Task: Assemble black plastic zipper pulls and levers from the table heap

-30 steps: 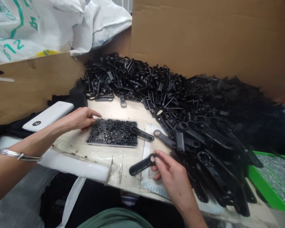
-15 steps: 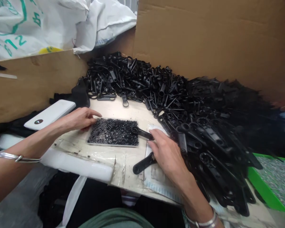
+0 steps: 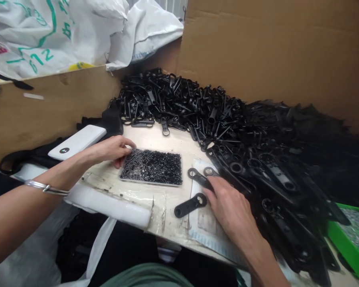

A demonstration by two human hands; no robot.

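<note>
My right hand (image 3: 229, 203) pinches a flat black plastic lever with a ring at its end (image 3: 199, 176), above a white sheet (image 3: 202, 219) on the table. A second ring-ended lever shows just behind the fingers. Another such lever (image 3: 190, 205) lies beside the hand, its ring on the sheet. My left hand (image 3: 115, 149) is at the far left corner of a shallow clear tray (image 3: 149, 183), fingers bent and drawn together; whatever they hold is hidden. Tiny dark pieces (image 3: 155, 165) fill the tray.
A big heap of black levers (image 3: 179, 99) covers the back and right, against a cardboard wall (image 3: 272, 52). At right stands a green bin (image 3: 345, 247) of small shiny pieces. A white power bank (image 3: 77, 141) lies left, white foam (image 3: 110, 205) along the front edge.
My right hand has drawn the lever rightward, away from the tray, over the sheet. My left index finger, stretched out before, has bent in at the tray's corner. The view has shifted slightly left.
</note>
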